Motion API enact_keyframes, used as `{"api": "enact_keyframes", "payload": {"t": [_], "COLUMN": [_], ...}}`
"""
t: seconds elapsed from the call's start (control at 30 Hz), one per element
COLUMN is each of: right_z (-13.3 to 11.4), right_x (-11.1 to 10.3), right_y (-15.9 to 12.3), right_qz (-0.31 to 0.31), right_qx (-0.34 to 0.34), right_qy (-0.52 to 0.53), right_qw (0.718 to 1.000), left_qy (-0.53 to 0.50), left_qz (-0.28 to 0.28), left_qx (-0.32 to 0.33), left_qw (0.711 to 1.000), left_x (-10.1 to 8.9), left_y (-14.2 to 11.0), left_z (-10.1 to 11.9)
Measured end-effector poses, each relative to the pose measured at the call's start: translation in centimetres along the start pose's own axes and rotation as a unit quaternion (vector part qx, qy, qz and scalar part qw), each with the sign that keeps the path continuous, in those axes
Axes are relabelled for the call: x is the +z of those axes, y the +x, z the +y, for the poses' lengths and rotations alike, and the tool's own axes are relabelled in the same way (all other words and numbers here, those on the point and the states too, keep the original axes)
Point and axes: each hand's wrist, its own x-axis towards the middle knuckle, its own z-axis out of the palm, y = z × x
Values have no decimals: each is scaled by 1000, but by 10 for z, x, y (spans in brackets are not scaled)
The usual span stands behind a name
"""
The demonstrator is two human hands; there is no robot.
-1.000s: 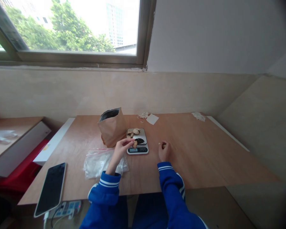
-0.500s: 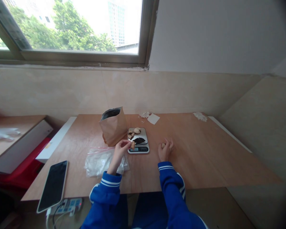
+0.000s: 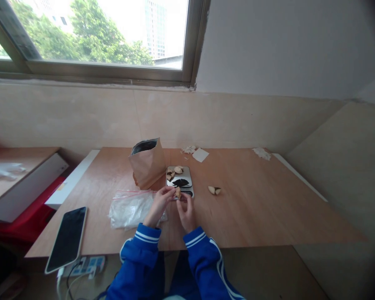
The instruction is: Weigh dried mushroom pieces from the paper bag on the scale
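A small tan-brown dried piece (image 3: 178,192), its kind unclear, is pinched in the fingertips of my left hand (image 3: 160,205). My right hand (image 3: 186,210) meets it from the other side, thumb and finger closed about its edge. Just beyond my fingers is a digital kitchen scale (image 3: 190,177), its display partly covered by my hands. On its plate lie several cream pieces (image 3: 178,169) with dark insides and a flat, dark leaf-like shape (image 3: 180,182). A similar pale piece (image 3: 214,190) with a dark split rests on the table, right of the scale.
An opened brown paper pouch (image 3: 147,164) stands left of the scale. A clear zip bag (image 3: 129,209) lies before it. Left are a tablet-like device (image 3: 68,237) and a power strip (image 3: 89,265). White paper (image 3: 201,155) and crumpled scraps (image 3: 261,153) lie towards the wall.
My right hand has let go of the pale piece on the table and moved left to the tan piece. My left hand has shifted slightly right, still holding that piece.
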Motion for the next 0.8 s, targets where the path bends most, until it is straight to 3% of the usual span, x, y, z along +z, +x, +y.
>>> {"api": "enact_keyframes", "payload": {"t": [0.2,0.43,0.53,0.67,0.8], "right_z": [-10,-2,11,23,35], "right_x": [4,-10,-16,-16,-5], "right_y": [11,48,79,120,135], "right_qz": [16,-22,-23,32,27], "right_qx": [39,54,45,17,57], "right_qy": [65,11,-38,-160,-245], "right_qw": [997,998,998,986,967], "left_qy": [17,141,140,93,76], "left_qz": [-21,-2,41,104,93], "left_qx": [-7,1,22,47,60], "left_qw": [1000,990,989,989,991], "left_x": [-9,-30,-45,-63,-72], "left_y": [-4,-4,0,4,6], "left_z": [-2,0,-9,-27,-35]}}
